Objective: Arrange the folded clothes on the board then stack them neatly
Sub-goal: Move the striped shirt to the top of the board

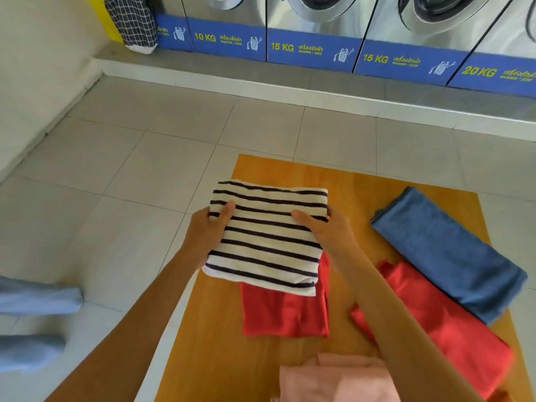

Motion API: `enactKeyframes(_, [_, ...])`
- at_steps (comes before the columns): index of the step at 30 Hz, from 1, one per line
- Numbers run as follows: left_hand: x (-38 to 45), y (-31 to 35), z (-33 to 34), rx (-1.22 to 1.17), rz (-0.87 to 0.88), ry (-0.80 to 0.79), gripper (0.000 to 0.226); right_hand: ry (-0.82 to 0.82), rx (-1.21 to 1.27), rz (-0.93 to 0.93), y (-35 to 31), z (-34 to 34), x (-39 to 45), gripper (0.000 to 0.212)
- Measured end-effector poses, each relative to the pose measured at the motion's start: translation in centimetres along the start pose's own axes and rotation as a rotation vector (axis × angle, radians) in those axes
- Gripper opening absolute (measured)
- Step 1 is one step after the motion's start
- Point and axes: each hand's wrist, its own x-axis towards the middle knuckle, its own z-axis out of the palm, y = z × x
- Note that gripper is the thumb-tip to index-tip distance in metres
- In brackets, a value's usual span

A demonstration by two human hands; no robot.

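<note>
Gripped striped folded shirt (pixel 266 236) at both side edges by left hand (pixel 207 230) and right hand (pixel 324 230), partly above red folded garment (pixel 285 309) on board (pixel 342 181); risked sagging unsupported near edge, unfolding, skewing stack.

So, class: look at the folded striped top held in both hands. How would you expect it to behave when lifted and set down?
The striped top is probably floppy: its near edge droops over the red garment unsupported. It seems light, since the left hand and right hand pinch it only at the sides. It may unfold if gripped on one side.
</note>
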Motion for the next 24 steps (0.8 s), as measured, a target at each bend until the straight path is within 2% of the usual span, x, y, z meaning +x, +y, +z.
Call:
enactKeyframes(3, [6.6, 1.8, 1.0, 0.012, 0.039, -0.028, 0.049, 0.027, -0.022, -0.012, -2.1, 0.5, 6.3, 0.044])
enactKeyframes(8, [15.7, 3.0, 3.3, 0.019, 0.079, -0.032, 0.057, 0.090, -0.039, -0.028, -3.6, 1.3, 15.0, 0.021])
enactKeyframes(10, [18.2, 1.9, 4.4, 0.092, 0.076, -0.007, 0.059, 0.154, -0.109, -0.011, -2.3, 1.4, 17.7, 0.026])
enactKeyframes(12, [19.7, 0.3, 5.5, 0.208, 0.079, 0.034, 0.057, 0.231, -0.377, -0.030, 0.0, 1.6, 19.6, 0.036])
enactKeyframes(14, [20.3, -0.9, 6.4, 0.323, 0.157, 0.086, 0.053, 0.293, -0.529, -0.076, 1.8, 1.8, 20.7, 0.033])
enactKeyframes(16, [20.9, -1.0, 6.8, 0.373, 0.208, 0.109, 0.052, 0.323, -0.549, -0.092, 2.1, 1.8, 21.5, 0.028])
enactKeyframes(21, [20.9, -0.4, 7.0, 0.396, 0.184, 0.130, 0.053, 0.371, -0.647, -0.109, 2.2, 1.5, 22.3, 0.050])
enactKeyframes(24, [19.6, 0.0, 6.5, 0.405, 0.191, 0.168, 0.053, 0.390, -0.666, -0.120, 2.6, 1.2, 21.5, 0.050])
